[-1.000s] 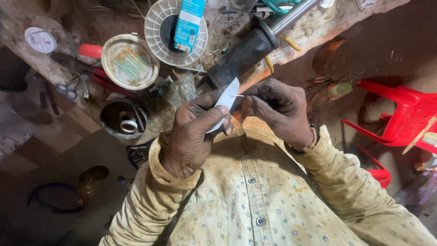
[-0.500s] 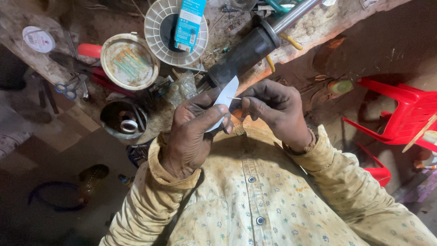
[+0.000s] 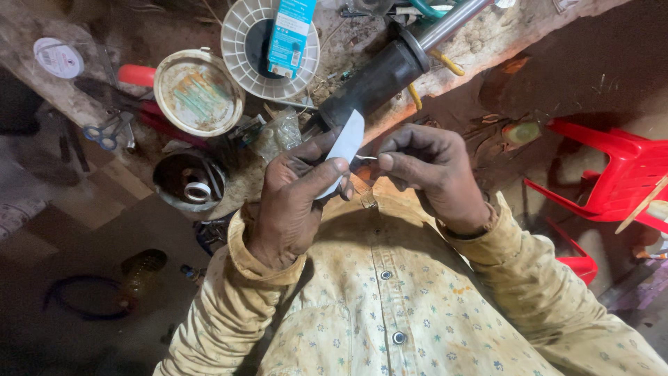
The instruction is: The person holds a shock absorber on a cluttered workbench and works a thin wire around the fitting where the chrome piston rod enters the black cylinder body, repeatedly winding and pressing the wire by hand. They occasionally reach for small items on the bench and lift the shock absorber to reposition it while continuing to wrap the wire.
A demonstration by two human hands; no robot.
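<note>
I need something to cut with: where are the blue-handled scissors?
In the head view, the blue-handled scissors lie at far left on the cluttered workbench, just left of the round rusty tin lid.

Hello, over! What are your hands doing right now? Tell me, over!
Left hand pinches white strip. Right hand pinches thin wire beside it. Black handle just behind; nothing between the hands.
</note>
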